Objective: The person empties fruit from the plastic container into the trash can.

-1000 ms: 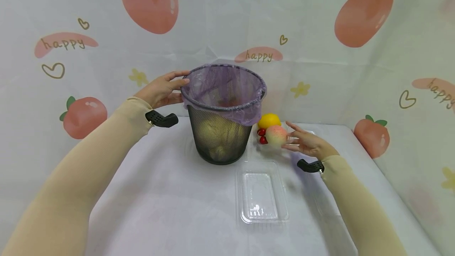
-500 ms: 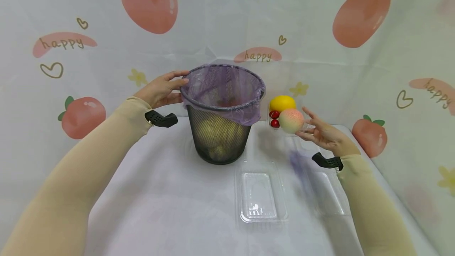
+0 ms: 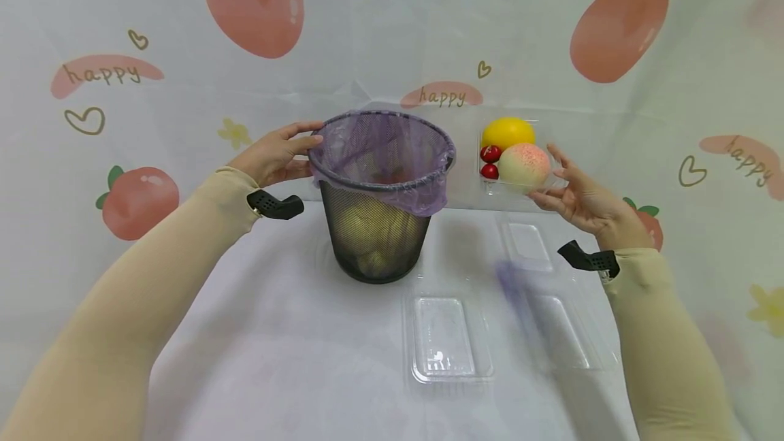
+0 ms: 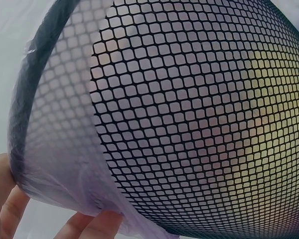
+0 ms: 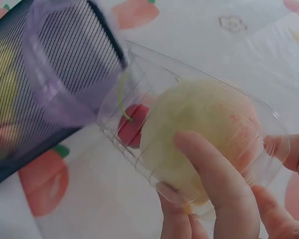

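My left hand [image 3: 278, 155] holds the rim of a black mesh wastebasket [image 3: 376, 237] lined with a purple plastic bag [image 3: 429, 192]. In the left wrist view its fingertips [image 4: 102, 226] press the folded-over liner just below the rim. My right hand [image 3: 591, 206] grips a clear plastic box [image 3: 539, 186] raised above the table, right of the basket. Inside the box are a peach [image 3: 525, 167], a yellow lemon-like fruit [image 3: 508, 133] and two red cherries [image 3: 490, 162]. One cherry [image 5: 132, 124] shows its green stem in the right wrist view.
A clear plastic tray [image 3: 444, 339] lies on the white table [image 3: 275, 359] in front of the basket. Two more clear trays, a larger one [image 3: 566, 335] and a smaller one [image 3: 528, 243], lie to the right. Yellow shapes [image 3: 380, 220] show through the mesh. A printed curtain [image 3: 367, 33] stands behind.
My right hand has lifted the box of fruit off the table and moved it up and to the right, away from the wastebasket. My left hand has stayed at the rim.
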{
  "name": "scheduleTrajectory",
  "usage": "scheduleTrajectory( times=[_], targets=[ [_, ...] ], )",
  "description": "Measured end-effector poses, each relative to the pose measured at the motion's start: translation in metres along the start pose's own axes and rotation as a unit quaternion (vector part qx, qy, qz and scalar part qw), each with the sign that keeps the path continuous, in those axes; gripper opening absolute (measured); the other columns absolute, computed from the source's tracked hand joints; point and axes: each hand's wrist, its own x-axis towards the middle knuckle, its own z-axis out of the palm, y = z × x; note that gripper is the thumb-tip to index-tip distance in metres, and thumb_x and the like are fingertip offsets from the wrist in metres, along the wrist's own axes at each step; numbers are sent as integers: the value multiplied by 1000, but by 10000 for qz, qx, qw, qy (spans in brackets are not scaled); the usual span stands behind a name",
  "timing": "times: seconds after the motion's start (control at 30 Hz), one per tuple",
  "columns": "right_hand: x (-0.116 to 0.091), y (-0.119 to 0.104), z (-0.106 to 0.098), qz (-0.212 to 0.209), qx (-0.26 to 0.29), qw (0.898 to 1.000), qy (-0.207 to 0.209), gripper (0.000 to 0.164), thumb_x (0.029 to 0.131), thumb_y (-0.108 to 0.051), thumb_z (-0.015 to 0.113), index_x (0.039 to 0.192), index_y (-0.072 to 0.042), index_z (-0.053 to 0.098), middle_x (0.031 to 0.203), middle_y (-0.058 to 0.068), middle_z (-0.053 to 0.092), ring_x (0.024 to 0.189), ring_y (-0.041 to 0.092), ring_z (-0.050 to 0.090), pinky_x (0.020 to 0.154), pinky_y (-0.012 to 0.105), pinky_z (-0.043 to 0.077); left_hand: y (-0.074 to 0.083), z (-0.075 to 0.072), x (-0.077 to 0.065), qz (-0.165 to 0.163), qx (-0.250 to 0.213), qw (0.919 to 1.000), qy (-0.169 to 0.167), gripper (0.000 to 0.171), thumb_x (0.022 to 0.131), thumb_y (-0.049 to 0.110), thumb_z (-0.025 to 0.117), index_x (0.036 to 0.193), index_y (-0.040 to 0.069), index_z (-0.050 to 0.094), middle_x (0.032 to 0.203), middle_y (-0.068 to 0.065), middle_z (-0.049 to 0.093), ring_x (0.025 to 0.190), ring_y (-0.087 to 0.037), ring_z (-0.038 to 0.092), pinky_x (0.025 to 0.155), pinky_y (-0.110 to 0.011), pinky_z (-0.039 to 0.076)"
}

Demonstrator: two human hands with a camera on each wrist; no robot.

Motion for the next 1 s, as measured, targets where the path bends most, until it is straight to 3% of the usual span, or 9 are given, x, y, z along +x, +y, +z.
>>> scheduleTrajectory(
  times=[0.03, 0.17, 0.27, 0.4, 0.53, 0.7, 0.8, 1.0],
  targets=[
    [0, -3, 5, -31, -74, 10000, 40, 60, 105, -12, 37, 149, -50, 23, 135, 20, 31, 102, 36, 64, 75, 27, 58, 0, 0, 0, -1, 16, 10000, 1, 59, 97, 34, 57, 151, 33, 32, 133, -5, 42, 103, -14, 60, 79, -21, 54],
    [6, -15, 28, -79, -333, 9992, 188, 63, 103, -13, 41, 148, -53, 22, 152, 20, -9, 101, 33, 62, 74, 25, 58, 0, -2, 0, -27, 29, 10000, 44, 60, 96, 35, 57, 150, 34, 33, 131, -3, 43, 97, -12, 61, 78, -21, 54],
    [11, -23, 44, -167, -531, 9976, 412, 60, 102, -15, 47, 145, -54, 31, 154, 15, -18, 100, 31, 62, 71, 24, 58, 0, -2, 0, -36, 41, 10000, 68, 60, 96, 35, 58, 150, 34, 33, 129, -3, 44, 97, -11, 62, 78, -21, 54],
    [16, -31, 66, -312, -723, 9951, 592, 58, 100, -13, 52, 142, -51, 40, 149, 11, 0, 98, 31, 62, 71, 27, 58, 0, -1, -1, -28, 48, 10000, 39, 59, 96, 34, 57, 150, 33, 33, 129, -4, 44, 101, -13, 60, 78, -21, 54],
    [21, -36, 85, -419, -914, 9924, 705, 61, 98, -8, 55, 140, -51, 43, 154, 8, 0, 106, 32, 59, 74, 31, 58, 0, 0, -2, -20, 25, 10000, 20, 59, 97, 34, 57, 151, 32, 33, 131, -4, 43, 102, -14, 59, 78, -21, 55],
    [29, -36, 104, -627, -1086, 9896, 707, 65, 96, -2, 56, 139, -49, 45, 160, -4, -6, 137, 32, 31, 83, 37, 56, 1, 1, -2, -19, 39, 10000, 26, 58, 97, 34, 57, 150, 33, 33, 130, -5, 43, 99, -12, 61, 78, -21, 54],
    [34, -34, 113, -770, -1267, 9865, 689, 68, 95, 0, 57, 140, -49, 44, 159, -8, -8, 144, 28, 18, 84, 39, 56, 1, 1, -2, -10, 56, 10000, 22, 58, 97, 34, 56, 151, 33, 33, 129, -6, 44, 100, -12, 61, 78, -21, 54],
    [42, -31, 128, -889, -1656, 9786, 840, 72, 93, 5, 58, 140, -48, 44, 158, 1, 5, 135, 25, 31, 82, 39, 56, 0, 1, -2, 11, -16, 10000, 0, 59, 97, 34, 57, 151, 32, 33, 129, -6, 44, 98, -12, 62, 78, -21, 55]
  ],
)
